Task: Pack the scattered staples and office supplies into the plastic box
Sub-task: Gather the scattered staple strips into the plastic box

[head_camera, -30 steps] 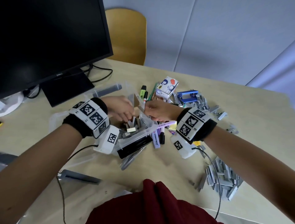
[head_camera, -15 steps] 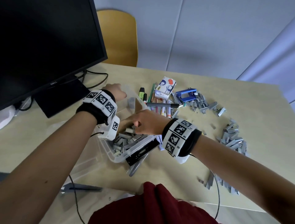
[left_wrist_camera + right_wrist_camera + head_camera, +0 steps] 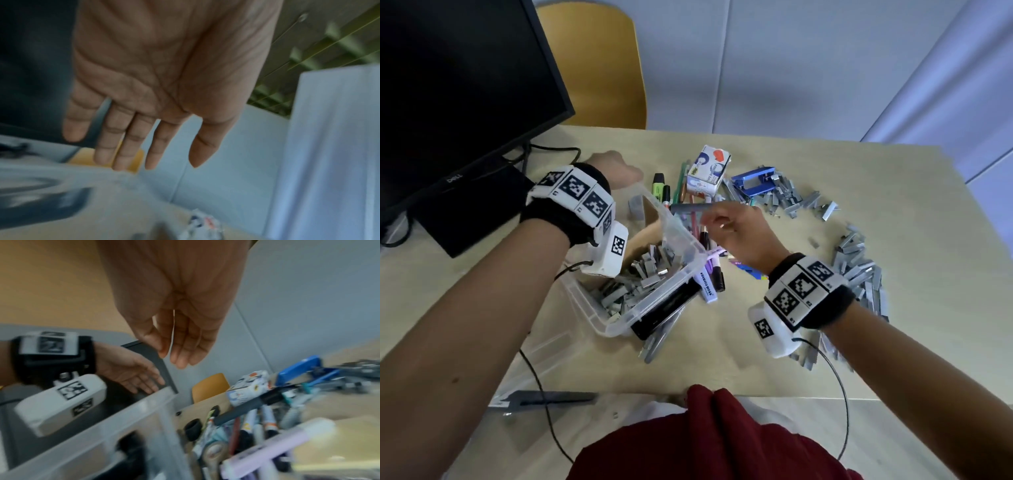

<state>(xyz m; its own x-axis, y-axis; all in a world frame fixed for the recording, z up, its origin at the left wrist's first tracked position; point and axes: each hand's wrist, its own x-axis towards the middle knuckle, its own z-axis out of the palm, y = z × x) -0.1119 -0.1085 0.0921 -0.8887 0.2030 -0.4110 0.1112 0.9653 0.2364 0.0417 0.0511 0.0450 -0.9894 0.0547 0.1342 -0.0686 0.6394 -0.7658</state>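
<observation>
The clear plastic box (image 3: 664, 294) sits tilted on the desk, partly filled with grey staple strips (image 3: 640, 277). My left hand (image 3: 616, 168) hovers past the box's far left side, fingers straight and holding nothing (image 3: 144, 154). My right hand (image 3: 714, 221) hangs just right of the box rim, above a heap of pens (image 3: 681, 188). Its fingers are loosely bent and hold nothing (image 3: 176, 356). A dark grey pen (image 3: 246, 408) lies on that heap below the hand. More loose staples (image 3: 859, 270) lie in an arc on the right.
A blue stapler (image 3: 753, 180) and a white carton (image 3: 707, 174) lie behind the pens. A purple highlighter (image 3: 707, 284) and a black item (image 3: 667, 308) lie against the box's near side. A monitor (image 3: 448, 85) stands at left, a clear lid (image 3: 544, 349) by the near edge.
Both hands left the inside of the box. The left moved to its far side and opened flat. The right lifted out to the right, over the pens.
</observation>
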